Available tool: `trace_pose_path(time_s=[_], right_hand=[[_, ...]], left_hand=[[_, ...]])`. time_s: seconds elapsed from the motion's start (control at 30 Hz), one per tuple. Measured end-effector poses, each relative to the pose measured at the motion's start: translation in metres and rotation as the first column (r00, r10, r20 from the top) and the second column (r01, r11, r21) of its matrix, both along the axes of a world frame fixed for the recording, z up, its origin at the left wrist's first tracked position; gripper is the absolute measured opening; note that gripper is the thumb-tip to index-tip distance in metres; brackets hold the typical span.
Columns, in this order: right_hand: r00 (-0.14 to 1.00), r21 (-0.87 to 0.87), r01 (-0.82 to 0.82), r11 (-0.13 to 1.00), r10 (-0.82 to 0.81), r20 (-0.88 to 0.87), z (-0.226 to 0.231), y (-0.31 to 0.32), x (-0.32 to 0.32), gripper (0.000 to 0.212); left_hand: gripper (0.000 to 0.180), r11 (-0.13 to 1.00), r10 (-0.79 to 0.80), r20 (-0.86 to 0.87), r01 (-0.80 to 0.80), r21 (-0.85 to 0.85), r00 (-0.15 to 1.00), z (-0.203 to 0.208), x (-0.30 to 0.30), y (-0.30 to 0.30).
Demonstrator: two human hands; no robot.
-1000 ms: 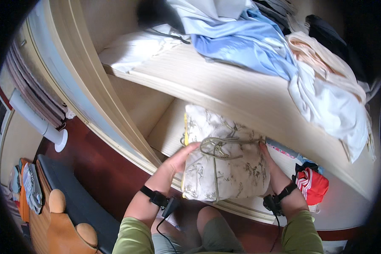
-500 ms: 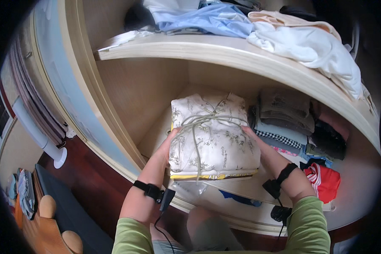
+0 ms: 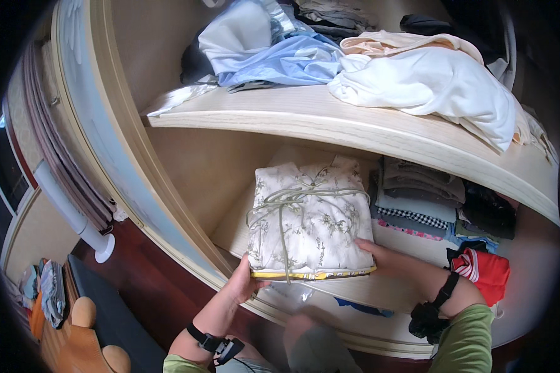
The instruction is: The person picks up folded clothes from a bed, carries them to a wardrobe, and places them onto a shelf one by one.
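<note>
A stack of folded clothes (image 3: 311,233) lies in the lower wardrobe compartment. Its top piece is white with a sprig print and has thin green cords tied across it; a yellow edge shows underneath. At the near left corner my left hand (image 3: 245,283) grips the stack, thumb against the side and fingers reaching below it. My right hand (image 3: 374,252) holds the right side near the front, with its fingertips on the white cloth and the other fingers partly hidden.
An upper shelf (image 3: 280,118) bearing loose blue and white clothes overhangs the compartment. Right of the stack stand folded grey clothes (image 3: 420,177) and a red garment (image 3: 484,273). A dark blue cloth (image 3: 364,307) lies below. The wardrobe's side frame (image 3: 149,161) rises on the left.
My left hand has slid from the stack's left side toward its near corner, and my right hand has come nearer the front. The view has tilted up, showing more of the upper shelf.
</note>
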State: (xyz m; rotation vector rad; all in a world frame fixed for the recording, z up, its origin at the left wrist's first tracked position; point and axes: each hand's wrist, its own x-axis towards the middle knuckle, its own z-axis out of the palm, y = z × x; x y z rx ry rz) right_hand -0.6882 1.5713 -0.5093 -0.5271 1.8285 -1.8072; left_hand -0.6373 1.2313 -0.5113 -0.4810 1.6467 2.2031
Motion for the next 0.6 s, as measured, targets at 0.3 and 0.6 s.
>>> trace_pose_path(time_s=[0.3,0.6], right_hand=[[0.786,-0.291,0.397,0.871,-0.159,0.597,0.001,-0.079,-0.073,0.039],[0.730,-0.340,0.684,0.645,-0.613,0.304,-0.004,-0.153,-0.167,0.040]], left_hand=[[0.053,0.906,0.369,-0.206,-0.302,0.296,0.907,0.020,-0.105,-0.005],[0.084,0.959,0.131,-0.250,-0.059,0.277,0.959,0.007,-0.121,0.055]])
